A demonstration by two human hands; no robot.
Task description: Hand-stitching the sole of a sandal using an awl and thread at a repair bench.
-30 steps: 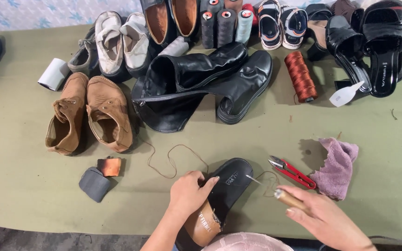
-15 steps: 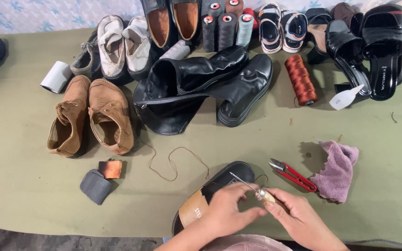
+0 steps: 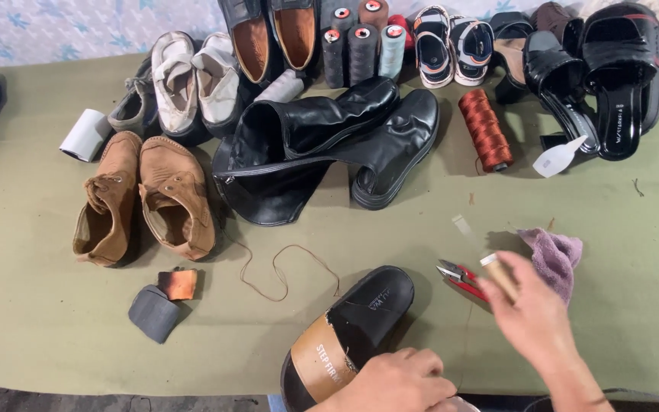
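Right hand (image 3: 532, 317): grip clenched around a short wooden-handled tool (image 3: 499, 276), pale cap end sticking up past the fingers; working tip too blurred to make out. Hand is raised above the counter (image 3: 32, 305), right of the sandal.

Left hand (image 3: 398, 381): grip curled over the near edge of a black slide sandal with a tan insole patch (image 3: 352, 336), pinning it at the counter's front edge. Sandal lies flat, toe pointing up-right.

Just beside right hand: red-handled snips (image 3: 461, 277) on the counter, between sandal and a crumpled mauve cloth (image 3: 557, 255). Snips not touched by either hand.

Left of the sandal: a loose loop of brown thread (image 3: 284, 267) running toward it; further left, a small orange-brown leather scrap (image 3: 178, 284) touching a grey folded pad (image 3: 153, 311).

Mid-counter: a pair of black leather boots lying on their sides (image 3: 322, 149), a pair of tan suede shoes (image 3: 143, 198) to their left, a rust-red thread spool (image 3: 484, 130) to their right.

Back row: white shoes (image 3: 192, 80), upright thread cones (image 3: 364, 46), black sandals (image 3: 596, 69). White roll (image 3: 85, 135) at far left.
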